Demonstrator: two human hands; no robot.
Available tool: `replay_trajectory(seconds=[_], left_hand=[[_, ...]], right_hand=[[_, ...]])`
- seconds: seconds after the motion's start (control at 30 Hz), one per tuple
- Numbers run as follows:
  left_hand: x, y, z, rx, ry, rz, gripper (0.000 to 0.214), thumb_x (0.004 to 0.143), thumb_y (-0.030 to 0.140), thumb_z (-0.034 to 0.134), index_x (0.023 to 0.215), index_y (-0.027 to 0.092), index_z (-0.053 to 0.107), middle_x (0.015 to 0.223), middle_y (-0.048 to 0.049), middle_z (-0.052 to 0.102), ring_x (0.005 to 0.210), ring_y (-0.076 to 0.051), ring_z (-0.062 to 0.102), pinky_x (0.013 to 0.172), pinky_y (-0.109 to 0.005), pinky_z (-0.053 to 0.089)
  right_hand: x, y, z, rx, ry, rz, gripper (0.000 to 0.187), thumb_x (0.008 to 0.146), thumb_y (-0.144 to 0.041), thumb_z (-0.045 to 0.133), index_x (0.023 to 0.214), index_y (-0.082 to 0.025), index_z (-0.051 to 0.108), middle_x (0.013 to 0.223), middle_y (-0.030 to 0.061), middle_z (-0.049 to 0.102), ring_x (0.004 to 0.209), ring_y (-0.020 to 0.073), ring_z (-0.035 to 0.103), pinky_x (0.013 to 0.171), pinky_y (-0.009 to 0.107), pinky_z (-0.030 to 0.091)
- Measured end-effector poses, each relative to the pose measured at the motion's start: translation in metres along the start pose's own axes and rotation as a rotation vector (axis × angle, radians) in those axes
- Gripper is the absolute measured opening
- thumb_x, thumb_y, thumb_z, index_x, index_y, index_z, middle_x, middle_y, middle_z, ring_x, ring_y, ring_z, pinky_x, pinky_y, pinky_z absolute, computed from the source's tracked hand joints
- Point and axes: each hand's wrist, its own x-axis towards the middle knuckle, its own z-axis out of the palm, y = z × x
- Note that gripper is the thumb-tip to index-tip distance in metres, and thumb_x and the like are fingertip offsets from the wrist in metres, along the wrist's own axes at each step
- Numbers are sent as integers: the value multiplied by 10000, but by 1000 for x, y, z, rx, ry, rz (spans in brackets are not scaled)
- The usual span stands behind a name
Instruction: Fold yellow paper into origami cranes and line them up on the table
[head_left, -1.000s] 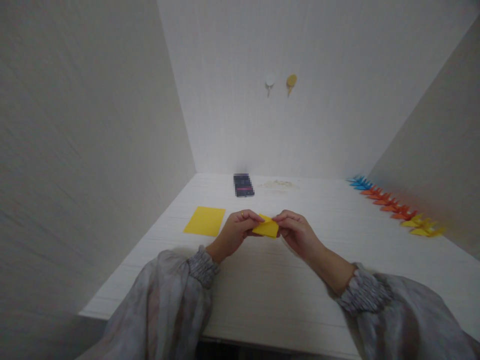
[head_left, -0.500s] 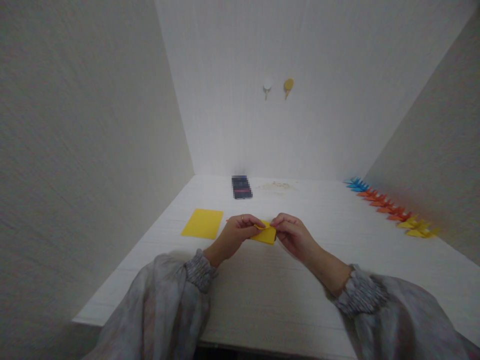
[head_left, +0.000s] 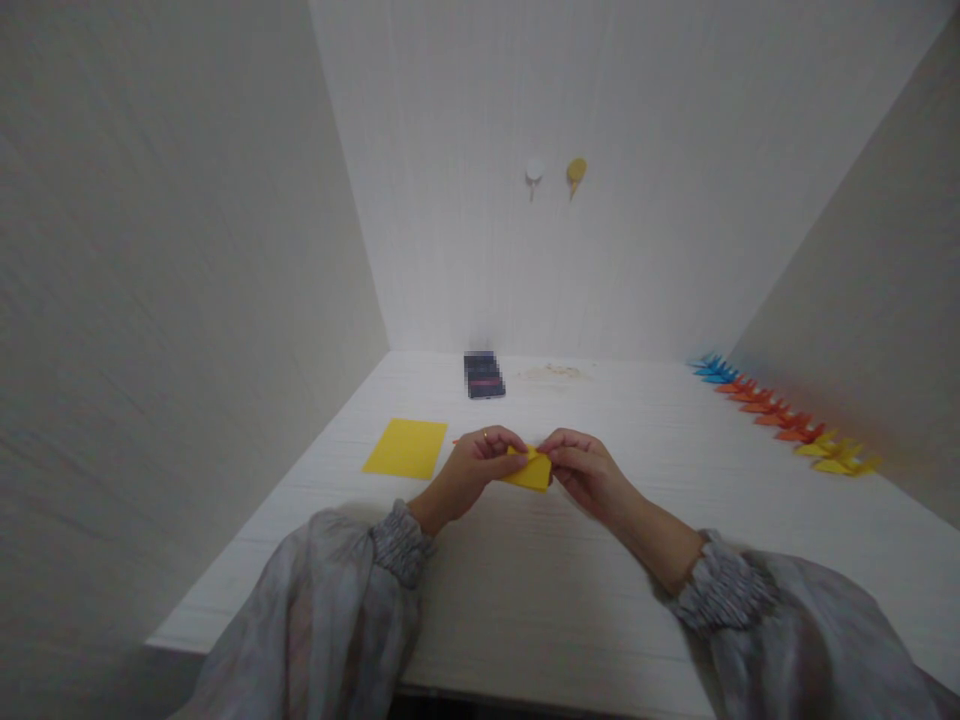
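A small folded piece of yellow paper [head_left: 532,474] is held between my two hands above the white table. My left hand [head_left: 484,462], with a ring on one finger, pinches its left side, thumb on the near face. At its upper right edge, the fingertips of my right hand [head_left: 581,461] close on the paper. A flap shows along the top, partly covered by my fingers. Left of my left hand lies a flat yellow paper sheet [head_left: 406,447]. A bit of something orange peeks out beside my left knuckles, too hidden to name.
A dark, blurred phone-like object [head_left: 484,376] lies toward the back wall. Folded paper figures in blue [head_left: 715,369], orange [head_left: 780,413] and yellow [head_left: 838,455] line the right side. Two hooks, one white [head_left: 534,172] and one yellow [head_left: 576,171], are on the back wall.
The top flap of the folded paper has shifted slightly under my fingers, and the left thumb lies a little further down on it. Both hands stay in nearly the same place.
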Motion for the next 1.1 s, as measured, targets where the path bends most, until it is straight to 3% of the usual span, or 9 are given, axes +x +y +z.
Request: replay_trajectory(seconds=[0.33,0.57,1.1], left_hand=[[3,-2,-1,-11,-39,20,277,570,231,688,779,142,529,718,-7,622,667,-119,599,634,-248,459],[4,-5,-4,22,-23,29,256,575,216,684,770,130,542,704,-6,625,652,-111,594,618,-240,466],[4,-3,-3,-15,-4,13,234,564,201,694,755,118,588,708,-14,645,673,-115,595,657,-254,461]], right_hand=[[2,-1,3,-87,50,-43,105,661,-210,631,735,-183,562,533,-50,543,492,70,495,503,196,380],[5,6,-5,-218,68,-21,100,647,-228,643,703,-160,598,594,-19,586,533,88,512,548,225,388],[3,3,-6,-253,70,-38,109,673,-260,577,672,-163,626,587,12,602,544,115,522,562,248,407]])
